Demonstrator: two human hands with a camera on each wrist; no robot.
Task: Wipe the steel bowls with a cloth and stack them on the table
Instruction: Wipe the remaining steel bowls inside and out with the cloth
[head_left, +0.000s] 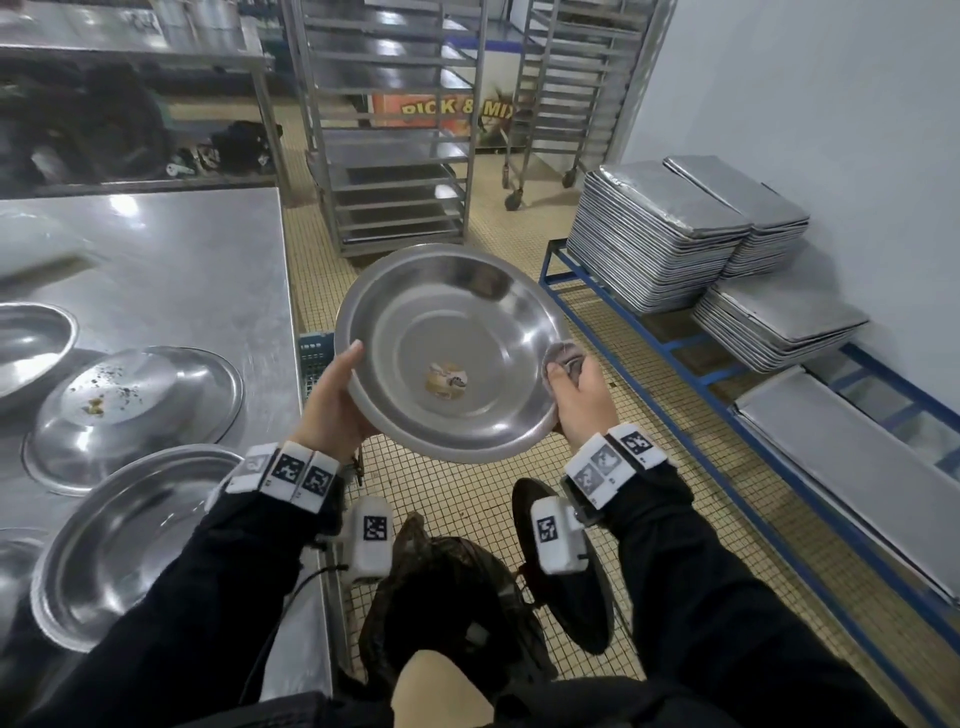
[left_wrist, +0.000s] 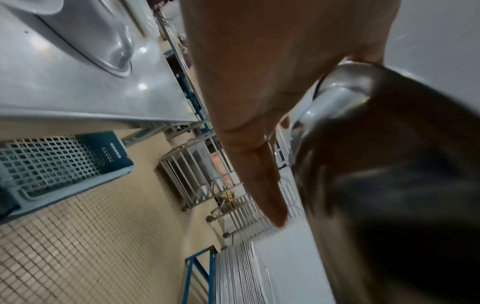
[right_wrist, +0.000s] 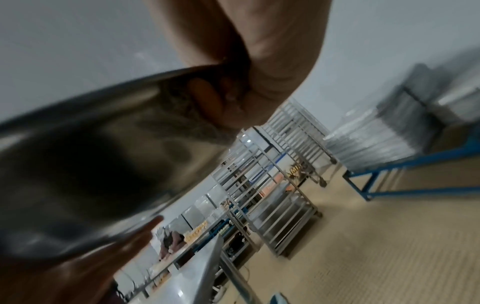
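Both arms in black sleeves reach forward, with the two hands out in front of the body. The left hand (head_left: 335, 402) has its thumb on the rim of a steel bowl (head_left: 452, 353) and its fingers flat and straight under the bowl, as the left wrist view shows, so it holds the bowl from the left side. The right hand (head_left: 582, 397) is curled tight around a small grey cloth (head_left: 566, 358) and presses it on the bowl's right rim, with the thumb on top. The bowl is up in the air over the tiled floor (head_left: 467, 493), tipped a little toward the person, and a small bit of food scrap (head_left: 448, 382) sits in its middle. To the left is the steel table (head_left: 208, 249). On it lie more bowls: one right way up near the left arm (head_left: 130, 540), one upside down with crumbs on it (head_left: 135, 415), and one more at the far left edge (head_left: 31, 348). To the right, stacks of metal trays (head_left: 654, 234) sit on a low blue rack (head_left: 675, 353). Tall steel trolleys (head_left: 389, 130) stand behind.
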